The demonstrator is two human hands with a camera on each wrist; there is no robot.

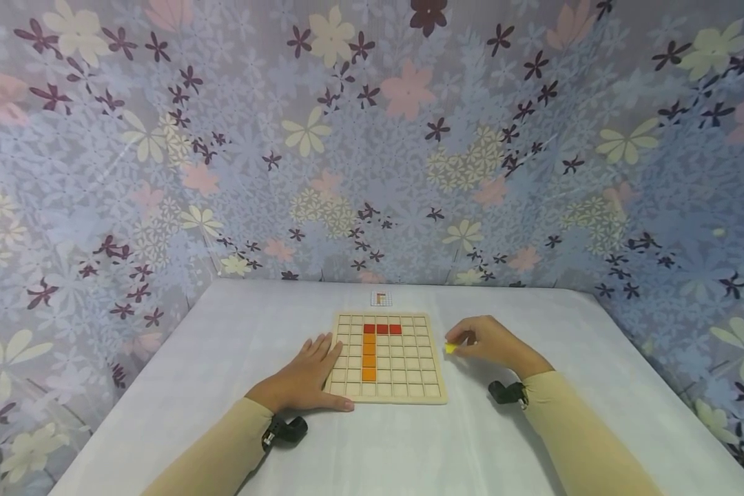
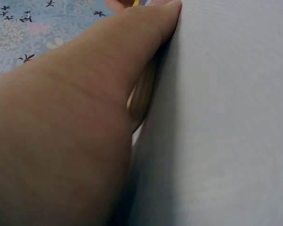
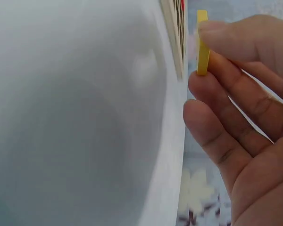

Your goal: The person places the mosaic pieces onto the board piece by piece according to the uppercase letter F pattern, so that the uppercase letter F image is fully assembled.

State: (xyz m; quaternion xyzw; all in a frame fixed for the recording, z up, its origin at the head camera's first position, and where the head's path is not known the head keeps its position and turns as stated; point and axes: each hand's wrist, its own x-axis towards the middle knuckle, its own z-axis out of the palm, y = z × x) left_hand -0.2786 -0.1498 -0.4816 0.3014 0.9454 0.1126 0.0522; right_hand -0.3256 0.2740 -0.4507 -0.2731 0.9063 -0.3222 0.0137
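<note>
A wooden grid board (image 1: pixel 412 397) lies on the table in the head view. Three red tiles (image 1: pixel 382 329) sit in a row near its top, and several orange tiles (image 1: pixel 368 349) run down a column below the leftmost red one. My left hand (image 1: pixel 305 375) rests at the board's left side, fingers spread, with the thumb along the front edge. Just right of the board, my right hand (image 1: pixel 490 342) pinches a yellow tile (image 3: pixel 202 42) between thumb and fingers. The right wrist view shows that tile edge-on, apart from the board.
Behind the board lies a small printed card (image 1: pixel 381 299) with a grid pattern. A white cloth (image 1: pixel 372 455) covers the table. Flower-patterned curtain (image 1: pixel 372 151) hangs along the back and both sides. Each wrist wears a black camera.
</note>
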